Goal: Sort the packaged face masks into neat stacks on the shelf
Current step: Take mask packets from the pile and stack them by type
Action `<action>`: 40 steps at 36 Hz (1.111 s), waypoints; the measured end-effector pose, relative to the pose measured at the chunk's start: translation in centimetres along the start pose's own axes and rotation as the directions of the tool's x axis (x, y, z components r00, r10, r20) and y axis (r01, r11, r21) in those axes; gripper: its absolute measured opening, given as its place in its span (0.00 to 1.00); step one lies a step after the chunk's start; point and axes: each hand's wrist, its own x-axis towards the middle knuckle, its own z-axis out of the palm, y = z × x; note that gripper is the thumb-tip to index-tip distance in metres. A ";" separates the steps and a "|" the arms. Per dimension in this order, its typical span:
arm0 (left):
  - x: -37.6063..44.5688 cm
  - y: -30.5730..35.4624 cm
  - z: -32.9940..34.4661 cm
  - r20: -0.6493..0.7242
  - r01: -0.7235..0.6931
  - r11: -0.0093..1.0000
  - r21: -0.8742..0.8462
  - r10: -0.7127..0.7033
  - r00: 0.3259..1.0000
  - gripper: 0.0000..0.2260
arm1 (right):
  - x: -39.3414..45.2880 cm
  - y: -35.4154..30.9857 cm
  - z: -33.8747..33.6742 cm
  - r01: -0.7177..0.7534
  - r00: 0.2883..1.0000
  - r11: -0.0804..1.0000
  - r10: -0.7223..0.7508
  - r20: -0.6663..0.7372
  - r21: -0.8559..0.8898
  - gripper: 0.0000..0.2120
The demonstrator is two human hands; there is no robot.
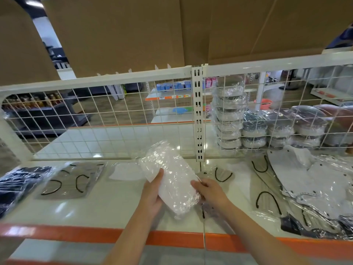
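Both hands are up over the shelf (107, 205), and between them is a bundle of white masks (172, 180) in crinkly clear wrap, tilted so its far end leans away toward the wire grid (114, 115). My left hand (152, 194) cups the bundle's near left side, thumb laid on top, fingers curled underneath it. My right hand (210, 192) pinches the bundle's right edge, fingers curled round the wrap.

Left of the bundle, a flat white mask pack (126, 172) lies on the shelf, touching nothing I hold. Further left sits a grey pack with black ear loops (70, 180), and beyond that, at the shelf's left end, a dark pack (21, 180).

Right of the bundle, more grey packs with black loops (267, 201) lie loose, and past them a jumbled heap of white masks (313, 180) in clear film. Behind the bundle, on the far side of the grid, wrapped stacks of round containers (254, 131) stand side by side. An orange strip (76, 233) runs along the shelf's near edge.
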 end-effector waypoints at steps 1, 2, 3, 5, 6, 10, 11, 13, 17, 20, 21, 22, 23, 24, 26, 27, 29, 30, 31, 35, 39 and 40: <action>-0.1 -0.1 0.0 0.010 0.016 1.000 0.013 -0.016 1.000 0.17 | -0.1 -0.3 -0.1 -0.013 1.000 1.000 0.014 0.015 -0.023 0.17; -0.2 -0.1 0.1 0.013 0.029 0.999 0.017 -0.029 0.999 0.16 | -0.2 -0.7 -0.2 -0.022 0.999 0.999 0.023 0.033 -0.042 0.18; -0.3 -0.1 0.1 0.011 0.042 0.999 0.019 -0.042 0.999 0.15 | -0.2 -0.9 -0.3 -0.029 0.998 0.998 0.032 0.055 -0.061 0.19; -0.3 0.0 0.0 -0.027 0.075 0.997 0.022 -0.075 0.997 0.16 | -0.2 -1.2 -0.6 -0.054 0.994 0.995 0.062 0.088 -0.084 0.19; -0.3 0.0 -0.1 -0.052 0.090 0.996 0.022 -0.088 0.995 0.17 | -0.2 -1.4 -0.9 -0.063 0.993 0.995 0.071 0.095 -0.080 0.17; 0.0 0.5 -1.0 -0.110 0.117 0.993 0.024 -0.114 0.987 0.19 | 0.2 -1.4 -2.0 -0.041 0.999 0.995 0.042 0.011 -0.087 0.11; 0.0 0.7 -1.1 -0.107 0.120 0.992 0.028 -0.116 0.987 0.18 | 0.1 -1.4 -2.3 -0.024 1.000 0.996 0.024 -0.004 -0.081 0.08; 0.0 1.0 -1.4 -0.097 0.122 0.991 0.046 -0.117 0.988 0.16 | 0.2 -1.5 -2.8 0.006 1.000 0.999 -0.006 -0.004 -0.053 0.06; 0.2 1.5 -2.3 -0.122 0.154 0.983 0.099 -0.142 0.982 0.17 | 0.1 -2.1 -3.6 0.003 0.996 1.000 -0.005 0.090 0.020 0.06; 0.4 1.6 -3.0 -0.095 0.147 0.981 0.130 -0.135 0.986 0.15 | 0.0 -2.6 -4.2 -0.021 0.976 1.000 0.024 0.216 -0.015 0.08; 0.1 1.8 -3.0 -0.068 0.141 0.975 0.171 -0.131 0.989 0.12 | 0.0 -2.8 -4.4 -0.023 0.965 0.998 0.038 0.258 -0.061 0.11; -0.1 2.0 -3.1 -0.030 0.132 0.965 0.225 -0.128 0.991 0.09 | -0.2 -3.3 -4.5 -0.006 0.953 0.990 0.049 0.298 -0.143 0.15; -0.4 2.1 -2.9 0.015 0.138 0.950 0.279 -0.148 0.989 0.09 | -0.3 -3.7 -4.5 0.032 0.943 0.963 0.061 0.328 -0.269 0.17; -0.8 2.2 -2.6 0.046 0.172 0.931 0.323 -0.196 0.979 0.10 | -0.5 -4.2 -4.4 0.081 0.937 0.918 0.063 0.344 -0.387 0.16; -0.9 2.1 -2.2 0.050 0.229 0.881 0.413 -0.274 0.961 0.12 | -0.4 -4.9 -3.9 0.171 0.943 0.803 0.034 0.331 -0.571 0.12; -0.8 2.0 -2.1 0.054 0.236 0.859 0.455 -0.291 0.955 0.12 | -0.2 -4.9 -3.6 0.207 0.952 0.754 -0.008 0.307 -0.623 0.14; -0.9 1.7 -1.7 0.090 0.232 0.828 0.511 -0.320 0.943 0.14 | 0.2 -4.9 -3.0 0.250 0.962 0.714 -0.110 0.248 -0.654 0.18; -1.0 1.5 -1.3 0.113 0.235 0.815 0.529 -0.342 0.933 0.14 | 0.3 -4.9 -2.7 0.272 0.961 0.702 -0.168 0.218 -0.658 0.19; -1.3 1.4 -1.0 0.136 0.226 0.801 0.554 -0.355 0.925 0.15 | 0.3 -4.9 -2.2 0.296 0.955 0.692 -0.229 0.188 -0.658 0.19; -2.0 0.8 0.0 0.243 0.088 0.685 0.723 -0.371 0.896 0.15 | 0.4 -5.0 -0.6 0.410 0.900 0.711 -0.415 0.129 -0.572 0.22; -1.8 0.2 0.1 0.211 0.035 0.754 0.656 -0.228 0.951 0.09 | 0.5 -4.2 0.1 0.439 0.869 0.724 -0.492 0.048 -0.533 0.33; -1.7 0.2 0.1 0.185 0.029 0.810 0.586 -0.169 0.968 0.10 | 0.5 -4.0 0.1 0.409 0.874 0.752 -0.485 -0.014 -0.516 0.35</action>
